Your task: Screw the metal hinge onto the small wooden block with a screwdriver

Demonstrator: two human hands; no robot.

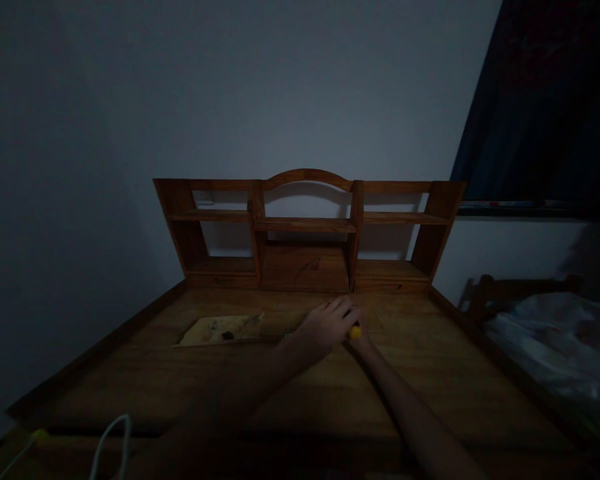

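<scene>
My two hands meet over the middle of the wooden desk (pixel 300 393), in dim light. My left hand (pixel 329 323) is closed, its fingers curled toward the right hand; what they grip is hidden behind them. Partly covered by it, my right hand (pixel 363 341) is closed around a small yellow thing (pixel 355 331). Only a rounded yellow end shows between the hands, too small and dark to name. Left of my hands, a pale torn patch (pixel 220 329) with dark spots marks the desktop.
A wooden shelf unit (pixel 305 225) with several compartments stands at the desk's back against the wall (pixel 300 87). A white cable (pixel 125 427) loops at the lower left, near a yellow item (pixel 40 437). A dark curtain (pixel 545 100) and plastic-looking covering (pixel 555 333) are at right.
</scene>
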